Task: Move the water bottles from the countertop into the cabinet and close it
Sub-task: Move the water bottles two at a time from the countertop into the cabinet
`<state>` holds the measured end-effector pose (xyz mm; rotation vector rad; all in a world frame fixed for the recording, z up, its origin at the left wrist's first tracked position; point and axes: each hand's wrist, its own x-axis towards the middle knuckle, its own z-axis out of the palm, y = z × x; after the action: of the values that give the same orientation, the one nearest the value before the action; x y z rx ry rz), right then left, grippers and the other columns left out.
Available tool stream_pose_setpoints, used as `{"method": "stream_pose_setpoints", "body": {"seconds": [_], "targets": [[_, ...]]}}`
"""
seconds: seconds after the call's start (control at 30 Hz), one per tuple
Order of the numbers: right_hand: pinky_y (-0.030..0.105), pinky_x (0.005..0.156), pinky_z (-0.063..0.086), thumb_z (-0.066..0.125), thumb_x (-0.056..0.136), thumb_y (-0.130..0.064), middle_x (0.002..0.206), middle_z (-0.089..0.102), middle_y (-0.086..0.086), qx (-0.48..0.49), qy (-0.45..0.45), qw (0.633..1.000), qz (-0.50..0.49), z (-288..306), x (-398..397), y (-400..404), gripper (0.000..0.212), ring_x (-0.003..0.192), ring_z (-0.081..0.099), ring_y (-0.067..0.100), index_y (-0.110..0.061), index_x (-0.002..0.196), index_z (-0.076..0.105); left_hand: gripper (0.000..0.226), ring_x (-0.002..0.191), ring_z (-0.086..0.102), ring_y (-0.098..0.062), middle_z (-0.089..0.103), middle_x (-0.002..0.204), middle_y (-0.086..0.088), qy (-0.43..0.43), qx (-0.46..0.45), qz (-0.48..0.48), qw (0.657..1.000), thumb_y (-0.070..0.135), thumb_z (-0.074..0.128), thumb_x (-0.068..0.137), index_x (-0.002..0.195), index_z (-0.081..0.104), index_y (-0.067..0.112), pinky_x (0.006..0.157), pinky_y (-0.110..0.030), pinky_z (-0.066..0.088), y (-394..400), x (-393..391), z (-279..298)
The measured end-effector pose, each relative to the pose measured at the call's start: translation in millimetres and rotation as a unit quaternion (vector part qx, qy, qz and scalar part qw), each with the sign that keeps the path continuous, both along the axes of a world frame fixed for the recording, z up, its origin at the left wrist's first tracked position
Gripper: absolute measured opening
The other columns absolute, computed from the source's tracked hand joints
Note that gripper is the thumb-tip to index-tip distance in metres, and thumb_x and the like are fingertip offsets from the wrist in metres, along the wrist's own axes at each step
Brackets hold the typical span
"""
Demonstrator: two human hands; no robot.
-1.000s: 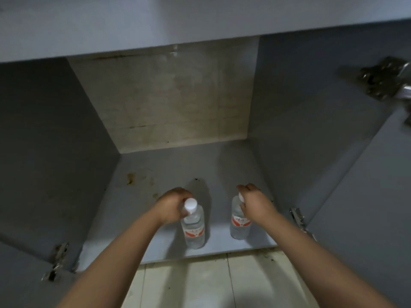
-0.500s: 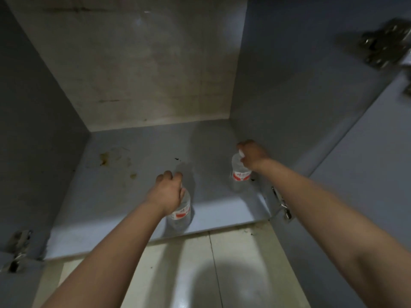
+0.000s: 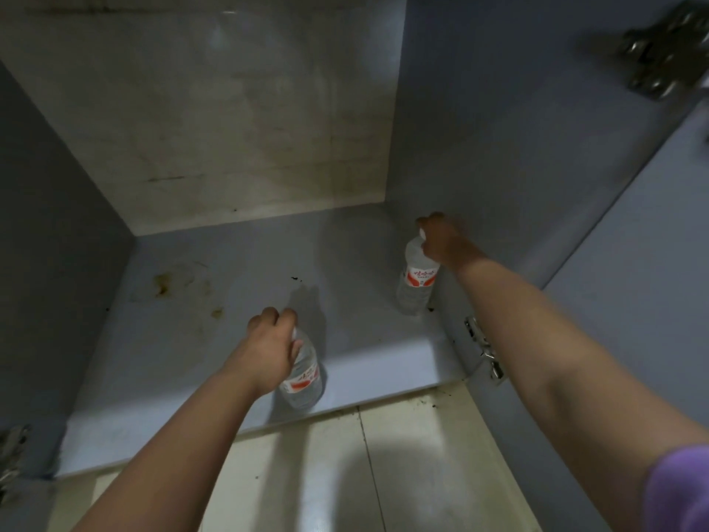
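Two clear water bottles with red and white labels stand upright on the grey cabinet floor [image 3: 238, 339]. My left hand [image 3: 268, 347] grips the top of the left bottle [image 3: 305, 382], which stands near the cabinet's front edge. Deeper inside, my right hand [image 3: 441, 240] grips the neck of the right bottle [image 3: 416, 282], close against the right side wall. Both caps are mostly hidden by my fingers.
The open cabinet has a stained pale back panel [image 3: 230, 117], grey side walls and brown stains [image 3: 165, 284] on its floor. The open right door [image 3: 652, 282] hangs on metal hinges [image 3: 667, 55]. Another hinge [image 3: 11, 451] sits at lower left. Pale floor tiles [image 3: 326, 474] lie below.
Both hands have carried the bottles deeper into the cabinet; the right bottle went further back toward the right wall. The camera has moved closer and lower.
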<state>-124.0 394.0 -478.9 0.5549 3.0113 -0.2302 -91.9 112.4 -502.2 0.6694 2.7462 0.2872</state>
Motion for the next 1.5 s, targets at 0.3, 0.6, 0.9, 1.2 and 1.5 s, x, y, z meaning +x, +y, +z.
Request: {"method": "stream_pose_setpoints", "body": {"seconds": [0.3,0.6,0.9,1.2,1.5], "targets": [[0.033,0.103,0.039,0.047,0.093,-0.004,0.135,0.047,0.024,0.007,-0.003,1.0,-0.002,0.7,3.7,10.0,0.039,0.126,0.046,0.035,0.001,0.132,0.046,0.036,0.125,0.038,-0.029,0.041,0.133,-0.016,0.0,-0.02,-0.008,1.0,0.018,0.041,0.098,0.131,0.037,0.005,0.101,-0.032,0.035,3.5,-0.4,3.6],[0.03,0.117,0.017,0.042,0.093,-0.006,0.15,0.029,0.021,-0.024,0.055,0.998,-0.011,-2.2,23.3,-9.4,0.05,0.14,0.027,0.03,0.0,0.142,0.03,0.035,0.122,0.048,-0.033,0.051,0.129,-0.019,0.031,-0.123,-0.099,0.987,0.015,0.048,0.094,0.127,0.046,0.002,0.099,-0.036,0.043,34.8,-20.8,31.4],[0.022,0.115,0.019,0.039,0.098,-0.005,0.158,0.018,0.01,-0.055,0.085,0.994,0.04,-23.6,34.1,1.7,0.053,0.142,0.026,0.02,-0.002,0.147,0.019,0.034,0.122,0.052,-0.03,0.054,0.131,-0.019,0.043,-0.023,-0.102,0.994,0.015,0.05,0.092,0.123,0.052,0.002,0.098,-0.031,0.042,115.3,-59.7,25.8],[0.0,0.107,0.006,0.038,0.098,-0.004,0.16,0.008,0.009,-0.141,0.117,0.983,-0.004,-30.5,29.4,3.8,0.057,0.147,0.016,0.015,-0.001,0.148,0.009,0.034,0.124,0.051,-0.03,0.054,0.133,-0.018,0.059,0.034,-0.093,0.993,0.014,0.05,0.093,0.125,0.052,0.002,0.1,-0.031,0.04,183.7,-85.6,14.4],[0.017,0.112,0.023,0.034,0.102,-0.013,0.151,0.037,0.005,-0.079,0.143,0.987,-0.002,-52.6,24.8,15.4,0.04,0.137,0.039,0.018,-0.01,0.142,0.037,0.033,0.123,0.051,-0.028,0.056,0.131,-0.015,0.056,0.062,-0.108,0.991,0.016,0.05,0.094,0.124,0.053,0.004,0.099,-0.029,0.039,196.3,-91.9,7.6]]}}
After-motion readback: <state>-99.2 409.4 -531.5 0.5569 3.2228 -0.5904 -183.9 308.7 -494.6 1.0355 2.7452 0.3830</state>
